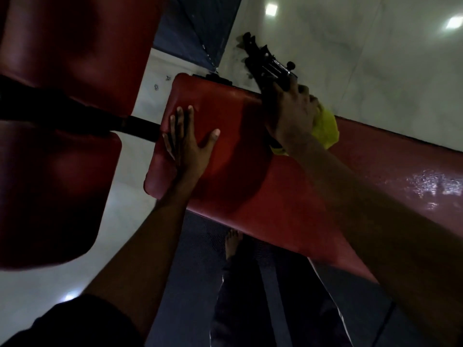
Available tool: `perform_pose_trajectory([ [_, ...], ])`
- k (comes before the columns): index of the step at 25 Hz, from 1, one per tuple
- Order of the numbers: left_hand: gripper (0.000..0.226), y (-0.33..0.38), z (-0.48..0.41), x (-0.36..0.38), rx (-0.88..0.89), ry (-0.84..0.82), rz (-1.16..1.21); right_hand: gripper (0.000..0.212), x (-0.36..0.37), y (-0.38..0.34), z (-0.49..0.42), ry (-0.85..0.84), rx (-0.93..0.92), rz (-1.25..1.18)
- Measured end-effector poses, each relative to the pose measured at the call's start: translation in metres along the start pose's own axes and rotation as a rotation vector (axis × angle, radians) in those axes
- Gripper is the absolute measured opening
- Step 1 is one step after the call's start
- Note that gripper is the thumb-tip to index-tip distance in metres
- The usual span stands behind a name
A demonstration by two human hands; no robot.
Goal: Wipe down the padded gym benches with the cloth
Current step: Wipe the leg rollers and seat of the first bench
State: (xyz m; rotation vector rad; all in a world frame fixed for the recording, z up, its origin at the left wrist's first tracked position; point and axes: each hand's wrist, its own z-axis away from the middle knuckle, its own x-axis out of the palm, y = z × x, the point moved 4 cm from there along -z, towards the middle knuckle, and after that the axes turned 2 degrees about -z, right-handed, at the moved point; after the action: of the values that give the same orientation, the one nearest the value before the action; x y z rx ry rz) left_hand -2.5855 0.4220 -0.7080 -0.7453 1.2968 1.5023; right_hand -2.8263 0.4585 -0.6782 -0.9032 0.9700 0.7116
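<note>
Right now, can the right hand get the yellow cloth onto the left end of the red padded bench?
Likely only partly: the left hand lies flat on that end of the red padded bench. The right hand grips the yellow cloth at the far edge; bare pad lies between them.

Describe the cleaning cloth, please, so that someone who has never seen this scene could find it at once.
Find the long red padded bench crossing the middle of the view. At its far edge, beside the black metal frame, the right hand grips a bunched yellow cloth. Nothing else in sight is bright yellow.
</note>
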Motion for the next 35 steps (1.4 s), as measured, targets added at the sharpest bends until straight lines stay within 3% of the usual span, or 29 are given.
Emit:
perform_pose_trajectory([
  [2, 0.083, 0.0, 0.005, 0.002, 0.031, 0.035, 0.066, 0.071, -0.008, 0.018, 0.012, -0.009, -0.03, 0.012],
  [6, 0.07, -0.016, 0.038, 0.003, 0.103, 0.018, 0.18, 0.056, -0.011, 0.064, 0.083, 0.152, 0.098, -0.011],
  [10, 0.069, -0.037, 0.061, -0.005, 0.2, -0.073, 0.124, 0.064, 0.002, 0.026, 0.086, 0.2, 0.238, -0.021],
  [14, 0.069, -0.048, 0.054, -0.021, 0.262, -0.175, 0.139, 0.073, 0.036, -0.041, 0.124, 0.066, -0.07, 0.087],
  [17, 0.067, -0.055, 0.061, -0.029, 0.305, -0.201, 0.101, 0.077, 0.044, -0.02, 0.155, 0.016, -0.171, 0.111],
  [21, 0.069, -0.069, 0.075, -0.034, 0.335, -0.219, 0.08, 0.074, 0.022, 0.04, 0.152, 0.061, 0.139, 0.049],
  [26, 0.069, -0.094, 0.084, -0.035, 0.346, -0.199, 0.078, 0.069, 0.033, 0.001, 0.162, 0.215, 0.342, -0.102],
  [28, 0.069, -0.099, 0.083, -0.036, 0.36, -0.213, 0.058, 0.067, 0.046, -0.026, 0.183, 0.203, 0.257, -0.127],
  [31, 0.071, -0.11, 0.081, -0.044, 0.284, -0.229, 0.07, 0.057, 0.067, -0.051, 0.231, 0.139, -0.049, -0.066],
  [35, 0.072, -0.117, 0.083, -0.047, 0.293, -0.265, 0.024, 0.064, 0.081, -0.037, 0.267, 0.061, -0.325, 0.02],
])
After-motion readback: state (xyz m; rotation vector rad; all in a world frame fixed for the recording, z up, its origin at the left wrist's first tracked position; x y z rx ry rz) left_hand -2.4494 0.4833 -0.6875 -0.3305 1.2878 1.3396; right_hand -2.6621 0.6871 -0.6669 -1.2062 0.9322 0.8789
